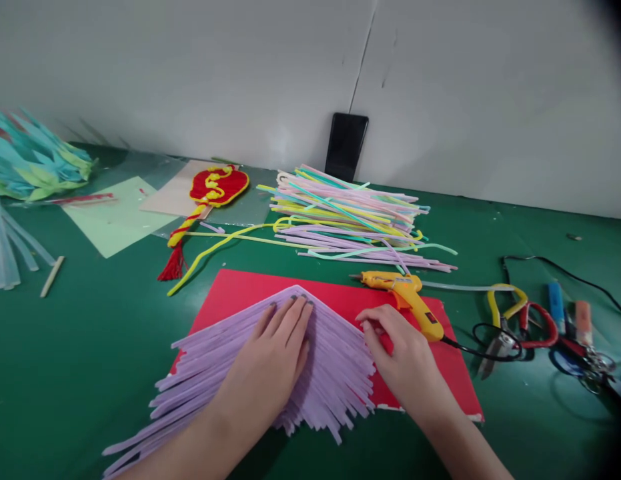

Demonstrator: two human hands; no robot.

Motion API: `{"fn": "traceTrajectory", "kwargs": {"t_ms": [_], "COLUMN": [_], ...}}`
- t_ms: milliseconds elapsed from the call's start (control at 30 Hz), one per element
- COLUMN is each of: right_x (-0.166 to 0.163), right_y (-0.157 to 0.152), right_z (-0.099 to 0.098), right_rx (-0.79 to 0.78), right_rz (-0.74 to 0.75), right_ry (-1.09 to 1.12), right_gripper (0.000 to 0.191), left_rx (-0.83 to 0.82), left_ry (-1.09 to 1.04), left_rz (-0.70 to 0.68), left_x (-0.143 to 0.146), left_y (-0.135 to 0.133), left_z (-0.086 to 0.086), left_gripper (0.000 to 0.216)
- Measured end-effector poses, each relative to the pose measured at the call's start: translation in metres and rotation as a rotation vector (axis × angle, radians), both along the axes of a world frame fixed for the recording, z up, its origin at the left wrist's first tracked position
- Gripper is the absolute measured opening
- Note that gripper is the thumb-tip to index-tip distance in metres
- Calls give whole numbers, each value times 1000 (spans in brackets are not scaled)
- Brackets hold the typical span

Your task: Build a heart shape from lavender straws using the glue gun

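Note:
A fan of purple pipe cleaners [335,373] lies glued in a peaked shape on a red card [340,297] on the green table. My left hand [270,360] lies flat on the fan, fingers stretched toward its peak. My right hand [400,353] rests at the fan's right edge, fingertips pinched on the outermost purple strand. A yellow glue gun [407,297] lies on the red card just beyond my right hand, nozzle pointing left.
A heap of pastel pipe cleaners [350,213] sits behind the card. A red and yellow tasselled ornament [210,193] lies at back left. Scissors and pliers [515,327] with cables lie at right. Glue sticks [5,247] and teal paper leaves [30,160] sit at far left. A black phone [346,145] leans on the wall.

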State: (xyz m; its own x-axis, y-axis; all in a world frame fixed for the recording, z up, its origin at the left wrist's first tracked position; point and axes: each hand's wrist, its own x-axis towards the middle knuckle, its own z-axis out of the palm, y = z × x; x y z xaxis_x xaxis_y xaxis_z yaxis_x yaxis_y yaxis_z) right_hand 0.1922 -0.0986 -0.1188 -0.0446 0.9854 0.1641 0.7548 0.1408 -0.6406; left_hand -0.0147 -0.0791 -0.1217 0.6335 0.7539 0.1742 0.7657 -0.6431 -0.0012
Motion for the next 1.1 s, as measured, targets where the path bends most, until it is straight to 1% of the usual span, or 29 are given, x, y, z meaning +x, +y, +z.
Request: {"fn": "traceTrajectory", "kwargs": {"t_ms": [167, 367, 633, 867, 1100], "right_x": [2, 6, 5, 5, 8], "right_y": [1, 1, 1, 2, 1], "right_z": [0, 0, 1, 2, 3], "right_rx": [-59, -160, -181, -210, -234], "right_rz": [0, 19, -19, -43, -61], "right_ry": [24, 25, 21, 38, 64], "right_gripper": [14, 9, 9, 9, 12], "left_rx": [-9, -34, -81, -90, -83], "left_ry": [-14, -18, -6, 2, 6], "left_rz": [-5, -5, 6, 6, -5], "left_x": [0, -1, 0, 0, 0], "left_y": [1, 1, 2, 2, 2], "left_z": [-1, 0, 0, 0, 1], "left_gripper": [43, 44, 44, 44, 44]}}
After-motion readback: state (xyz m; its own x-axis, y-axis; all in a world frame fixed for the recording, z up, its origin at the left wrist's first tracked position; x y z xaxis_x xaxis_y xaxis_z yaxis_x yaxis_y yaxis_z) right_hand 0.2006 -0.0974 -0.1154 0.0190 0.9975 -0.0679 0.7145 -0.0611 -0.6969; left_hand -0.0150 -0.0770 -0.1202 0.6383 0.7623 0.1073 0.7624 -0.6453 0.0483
